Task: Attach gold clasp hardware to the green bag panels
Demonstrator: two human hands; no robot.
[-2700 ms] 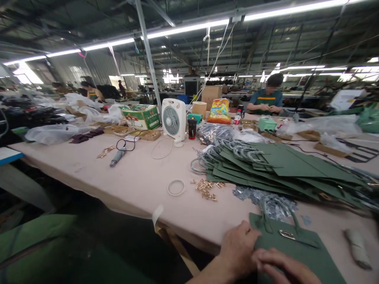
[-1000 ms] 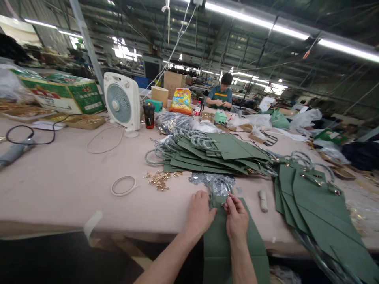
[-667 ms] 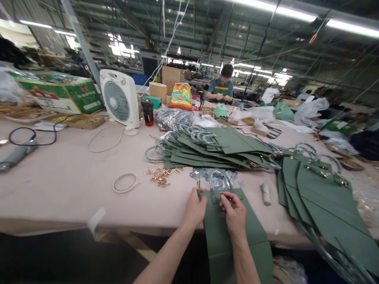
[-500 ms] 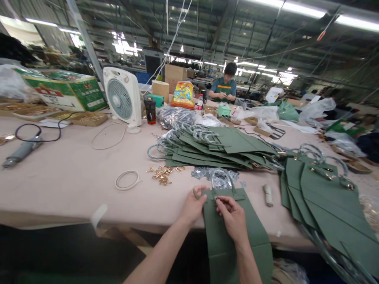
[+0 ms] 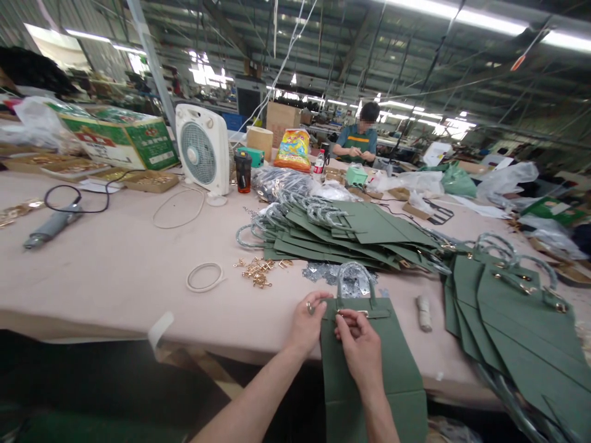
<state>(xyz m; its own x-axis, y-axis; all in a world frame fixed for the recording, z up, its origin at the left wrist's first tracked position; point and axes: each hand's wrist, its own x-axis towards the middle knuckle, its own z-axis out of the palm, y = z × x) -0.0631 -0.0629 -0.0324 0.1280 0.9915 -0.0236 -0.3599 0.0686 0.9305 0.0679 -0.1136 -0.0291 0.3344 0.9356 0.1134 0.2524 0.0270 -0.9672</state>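
A dark green handbag panel hangs over the table's front edge, its plastic-wrapped handle standing up at the top. My left hand is closed on its upper left corner, where a narrow strap end curls between the fingers. Just to the right, my right hand pinches a small gold fitting at the strap, its fingertips mostly hiding it. A gold plate shows on the strap beyond those fingers. Behind the handle lie clear plastic pieces, with loose gold fittings to their left.
Stacked green bag panels lie behind my hands, and more panels overhang the edge at right. A light roll, a white coil, a power screwdriver and a fan are on the table. A co-worker sits opposite.
The view has shifted, so the scene appears slightly farther right. My right fingers have moved a little left along the strap, and more of the gold plate shows. Both hands keep their hold.
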